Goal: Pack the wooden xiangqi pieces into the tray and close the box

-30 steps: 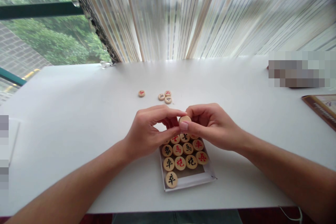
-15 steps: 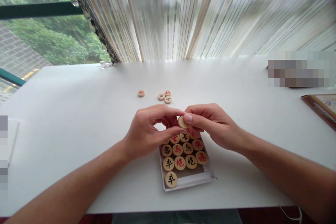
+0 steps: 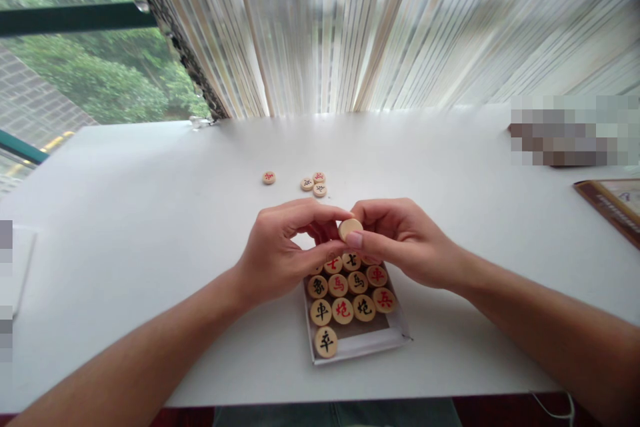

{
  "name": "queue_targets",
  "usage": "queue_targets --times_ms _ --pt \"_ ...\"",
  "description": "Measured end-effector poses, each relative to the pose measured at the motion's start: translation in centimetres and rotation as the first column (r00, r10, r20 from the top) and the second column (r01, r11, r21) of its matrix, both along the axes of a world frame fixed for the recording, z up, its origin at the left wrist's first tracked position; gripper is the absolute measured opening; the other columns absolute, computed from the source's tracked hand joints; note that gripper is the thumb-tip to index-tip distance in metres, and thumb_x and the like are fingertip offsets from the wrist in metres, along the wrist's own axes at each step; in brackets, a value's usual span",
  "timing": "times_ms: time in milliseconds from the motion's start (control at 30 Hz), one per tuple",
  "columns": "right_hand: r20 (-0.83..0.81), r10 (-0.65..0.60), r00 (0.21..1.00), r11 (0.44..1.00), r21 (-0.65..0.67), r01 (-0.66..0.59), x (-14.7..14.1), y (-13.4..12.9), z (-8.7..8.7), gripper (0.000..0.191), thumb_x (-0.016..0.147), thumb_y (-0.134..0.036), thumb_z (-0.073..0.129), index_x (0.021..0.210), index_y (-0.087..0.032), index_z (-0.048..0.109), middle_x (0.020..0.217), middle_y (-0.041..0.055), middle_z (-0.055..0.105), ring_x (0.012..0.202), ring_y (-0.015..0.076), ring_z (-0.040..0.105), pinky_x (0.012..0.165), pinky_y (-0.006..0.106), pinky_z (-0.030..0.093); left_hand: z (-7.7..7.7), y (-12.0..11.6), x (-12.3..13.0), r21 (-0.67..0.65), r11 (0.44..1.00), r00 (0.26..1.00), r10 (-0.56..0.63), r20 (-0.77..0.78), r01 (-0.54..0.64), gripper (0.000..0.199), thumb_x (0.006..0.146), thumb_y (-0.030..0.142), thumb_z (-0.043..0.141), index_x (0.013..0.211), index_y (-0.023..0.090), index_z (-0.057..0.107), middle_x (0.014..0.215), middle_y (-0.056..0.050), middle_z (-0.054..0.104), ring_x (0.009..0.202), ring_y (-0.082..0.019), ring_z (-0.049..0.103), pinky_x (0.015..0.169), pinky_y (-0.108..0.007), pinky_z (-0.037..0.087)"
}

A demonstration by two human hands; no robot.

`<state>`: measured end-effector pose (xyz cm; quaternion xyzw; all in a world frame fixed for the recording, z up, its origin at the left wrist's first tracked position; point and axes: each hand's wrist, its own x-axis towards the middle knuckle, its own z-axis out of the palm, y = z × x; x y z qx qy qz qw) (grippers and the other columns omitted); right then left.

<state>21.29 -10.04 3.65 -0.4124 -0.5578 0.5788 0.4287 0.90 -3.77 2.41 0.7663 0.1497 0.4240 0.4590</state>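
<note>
One pale curtain [image 3: 310,27] of thin vertical stripes, with a fabric-like sheen, hangs well beyond the far end of the tray. A white table [image 3: 150,213], smooth and faintly reflective, carries the tray and extends to all sides of it. The left hand [image 3: 285,247] and right hand [image 3: 405,240] meet over the tray's far end, each reaching in from its own side. The tray [image 3: 373,345] is shallow, thin-walled and roughly rectangular, apparently of white card; its brown floor shows at the near end, to the right of a black-marked disc [image 3: 326,341] in the near-left corner. Beyond that disc, round pale discs, wood-like in tone and carved or printed with red and black characters, form close rows; the farthest are partly hidden beneath the hands. The blank-faced disc [image 3: 349,229], without a long axis across its round face, is held above the tray's far end, its plain side toward the viewer; the exposed floor lies below it and toward the near end. Both hands touch it, so neither is nearer: the left fingers form an open loop, with index finger and thumb nearly closed at its rim, while the right fingers pinch it, thumb across its lower face. Four loose discs lie beyond the tray's far end: three clustered together, black-marked [image 3: 307,183], red-marked [image 3: 319,177] and black-marked [image 3: 320,190], and one red-marked [image 3: 269,177] apart, farther left.
</note>
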Motion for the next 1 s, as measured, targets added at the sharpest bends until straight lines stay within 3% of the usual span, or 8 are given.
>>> queue_targets --times_ms 700,1000 --pt "0.127 -0.049 0.991 0.995 0.092 0.037 0.25 -0.01 -0.21 0.043 0.093 -0.046 0.08 0.068 -0.018 0.059 0.059 -0.0048 0.047 0.056 0.0097 0.039 0.051 0.027 0.028 0.33 -0.05 -0.01 0.168 0.986 0.999 0.024 -0.038 -0.017 0.02 0.087 0.012 0.087 0.106 0.011 0.08 0.084 -0.004 0.078 0.072 -0.009 0.071 0.068 -0.017 0.062" --pt "0.018 -0.011 1.0 0.998 0.062 0.01 0.25 -0.05 0.08 0.022 0.092 -0.033 0.074 0.078 -0.017 0.066 0.065 -0.0015 0.058 0.059 0.0109 0.047 0.053 0.026 0.035 0.04 0.08 -0.14 0.015 1.0 1.0 0.007 -0.02 -0.006 0.028 0.085 0.014 0.09 0.112 0.015 0.081 0.089 -0.004 0.079 0.074 -0.009 0.073 0.068 -0.017 0.063"
